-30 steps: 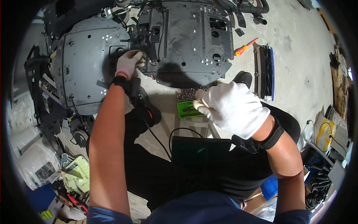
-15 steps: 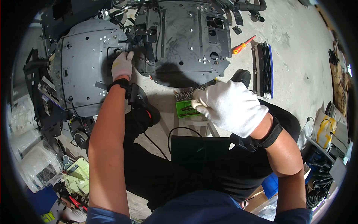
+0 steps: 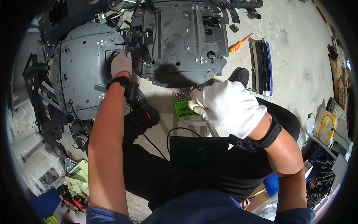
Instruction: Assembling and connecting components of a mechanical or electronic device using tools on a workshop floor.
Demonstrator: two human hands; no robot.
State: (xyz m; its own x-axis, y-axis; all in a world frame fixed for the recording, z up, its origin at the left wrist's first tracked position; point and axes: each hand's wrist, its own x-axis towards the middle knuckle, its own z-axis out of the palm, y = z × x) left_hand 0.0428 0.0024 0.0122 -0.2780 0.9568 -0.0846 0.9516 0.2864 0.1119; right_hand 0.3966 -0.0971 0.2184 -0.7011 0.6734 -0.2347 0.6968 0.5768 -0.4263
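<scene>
My left hand (image 3: 121, 64), in a white glove, lies at the right edge of the smaller grey panel (image 3: 84, 71), beside a square recess. Its fingers are curled, and what they grip is hidden. Closer to me, my gloved right hand (image 3: 228, 108) is raised with thumb and fingers pinched together; anything between them is too small to make out. Just left of it a green tray (image 3: 180, 112) holds dark slender bits. Loose screws (image 3: 182, 95) lie beyond the tray, near the front edge of the larger dark panel (image 3: 175, 41).
An orange-handled screwdriver (image 3: 238, 44) lies on the floor right of the panels, with a long black-and-blue part (image 3: 264, 67) nearby. Plastic-wrapped white parts (image 3: 44, 170) crowd the left side. A black cable (image 3: 149, 140) runs across my legs.
The view has shifted slightly, moving the panels a little to the left. My left fingers look more curled at the panel edge. My right hand stays pinched in nearly the same place.
</scene>
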